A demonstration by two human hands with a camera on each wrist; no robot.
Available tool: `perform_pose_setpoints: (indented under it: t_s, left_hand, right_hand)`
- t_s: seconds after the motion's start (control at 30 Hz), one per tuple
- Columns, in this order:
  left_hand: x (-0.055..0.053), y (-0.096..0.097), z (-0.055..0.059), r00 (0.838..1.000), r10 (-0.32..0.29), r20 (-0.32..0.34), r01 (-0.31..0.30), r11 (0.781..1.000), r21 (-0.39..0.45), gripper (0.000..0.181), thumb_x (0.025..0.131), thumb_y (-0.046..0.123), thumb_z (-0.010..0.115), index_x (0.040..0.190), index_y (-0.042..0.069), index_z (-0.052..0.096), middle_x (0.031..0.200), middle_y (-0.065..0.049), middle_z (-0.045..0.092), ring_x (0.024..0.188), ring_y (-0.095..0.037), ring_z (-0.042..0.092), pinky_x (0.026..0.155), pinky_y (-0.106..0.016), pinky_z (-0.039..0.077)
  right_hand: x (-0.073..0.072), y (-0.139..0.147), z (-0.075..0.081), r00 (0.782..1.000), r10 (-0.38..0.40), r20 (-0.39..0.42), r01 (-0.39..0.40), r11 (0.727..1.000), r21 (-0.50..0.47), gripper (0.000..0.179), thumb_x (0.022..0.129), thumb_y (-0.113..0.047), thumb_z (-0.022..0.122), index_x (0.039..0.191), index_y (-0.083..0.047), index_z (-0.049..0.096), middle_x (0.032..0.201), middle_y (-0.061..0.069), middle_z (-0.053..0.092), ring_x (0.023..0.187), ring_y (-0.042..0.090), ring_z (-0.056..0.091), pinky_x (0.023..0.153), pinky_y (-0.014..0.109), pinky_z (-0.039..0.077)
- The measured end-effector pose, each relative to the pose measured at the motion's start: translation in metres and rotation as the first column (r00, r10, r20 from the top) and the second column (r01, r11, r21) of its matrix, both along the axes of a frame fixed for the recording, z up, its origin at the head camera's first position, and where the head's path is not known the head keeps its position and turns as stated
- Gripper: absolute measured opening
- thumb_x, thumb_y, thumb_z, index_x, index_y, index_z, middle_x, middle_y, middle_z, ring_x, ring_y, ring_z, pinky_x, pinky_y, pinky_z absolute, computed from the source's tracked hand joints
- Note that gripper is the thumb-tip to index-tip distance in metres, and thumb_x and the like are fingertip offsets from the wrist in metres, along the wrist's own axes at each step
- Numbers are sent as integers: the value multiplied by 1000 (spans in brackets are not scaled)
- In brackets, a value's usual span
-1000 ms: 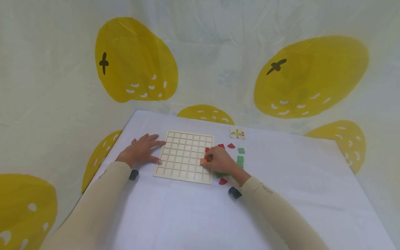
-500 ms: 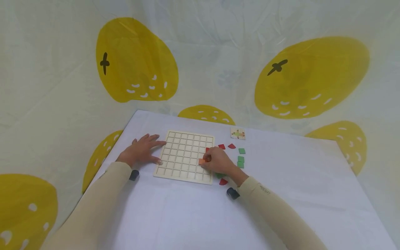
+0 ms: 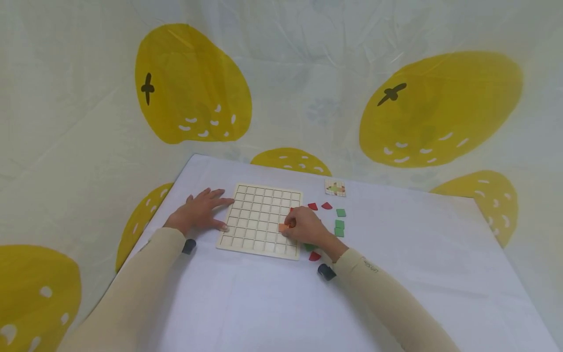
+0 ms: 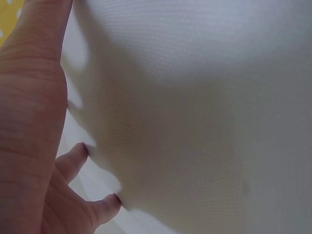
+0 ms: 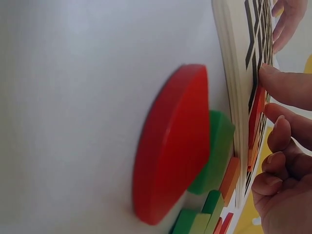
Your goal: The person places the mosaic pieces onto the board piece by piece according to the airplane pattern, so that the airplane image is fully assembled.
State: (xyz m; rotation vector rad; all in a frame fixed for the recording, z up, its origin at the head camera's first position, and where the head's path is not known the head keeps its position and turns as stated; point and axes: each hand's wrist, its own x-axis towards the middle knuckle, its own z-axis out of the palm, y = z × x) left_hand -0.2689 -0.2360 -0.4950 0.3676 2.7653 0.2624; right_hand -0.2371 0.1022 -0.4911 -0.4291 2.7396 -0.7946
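In the head view a pale square board (image 3: 259,215) with a grid of squares lies on the white table. My left hand (image 3: 198,212) is spread flat at its left edge, thumb and a fingertip touching the rim. Over the board's right side, my right hand (image 3: 308,226) pinches a small flat orange tile (image 3: 283,228) between thumb and fingers, low at the grid. Part of the tile is hidden by the fingers. A red piece (image 3: 292,209) shows just beyond that hand on the board. In the left wrist view the left fingers (image 4: 105,208) touch the white surface.
Right of the board lie red wedge pieces (image 3: 327,206), green squares (image 3: 339,224) and another red wedge (image 3: 314,256) close to the right wrist. A small picture card (image 3: 335,188) lies at the back. An orange piece (image 5: 229,180) lies beside the board edge.
My right hand has shifted slightly to the left with the orange tile, then stays almost still. The left hand keeps its place on the board's edge.
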Motion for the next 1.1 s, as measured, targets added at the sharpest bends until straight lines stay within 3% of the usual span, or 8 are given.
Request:
perform_pose_setpoints:
  t_s: [0.23,0.4,0.6,0.73,0.87,1.1]
  left_hand:
    - [0,2,-2,1000,-5,-6,5,1000,-19,94,76,67,81,158,45,41,176,-6,23,162,-45,11,119,-82,12]
    - [-1,2,-2,1000,-5,-2,5,1000,-15,94,76,67,81,158,45,41,176,-6,23,162,-46,11,119,-82,12]
    - [-1,1,0,1000,-4,4,5,1000,-11,94,76,68,81,158,44,41,176,-6,23,162,-45,10,120,-82,11]
    - [-1,1,2,1000,-21,-4,21,1000,-17,94,77,68,81,158,43,41,175,-8,23,162,-47,12,118,-83,13]
    - [-1,0,3,1000,-18,-6,18,1000,-20,95,76,68,81,159,43,41,175,-7,23,162,-46,12,119,-82,13]
    - [-2,-1,2,1000,-21,9,21,1000,-15,96,76,71,79,159,44,39,176,-7,22,162,-46,11,119,-83,12]
  right_hand:
    - [0,-2,-1,1000,3,6,-3,1000,14,24,87,-29,86,104,-13,82,85,-1,64,86,18,57,70,27,49]
    - [-1,3,-3,998,-45,32,46,999,-11,25,87,-26,86,108,-15,81,91,-1,66,91,19,58,75,28,52]
    - [-5,20,-2,991,-117,63,122,989,-79,18,90,-22,82,108,-19,81,98,-3,69,96,20,59,78,29,55]
    - [-7,34,0,993,-114,32,117,985,-130,13,90,-18,80,103,-17,83,98,0,71,93,21,58,74,29,53]
    - [-9,45,1,995,-103,-6,101,988,-119,15,90,-19,81,103,-14,83,99,1,75,89,21,58,71,28,50]
    - [-8,58,1,986,-158,47,161,984,-70,27,87,-30,86,107,-12,81,89,3,69,84,21,59,67,26,51]
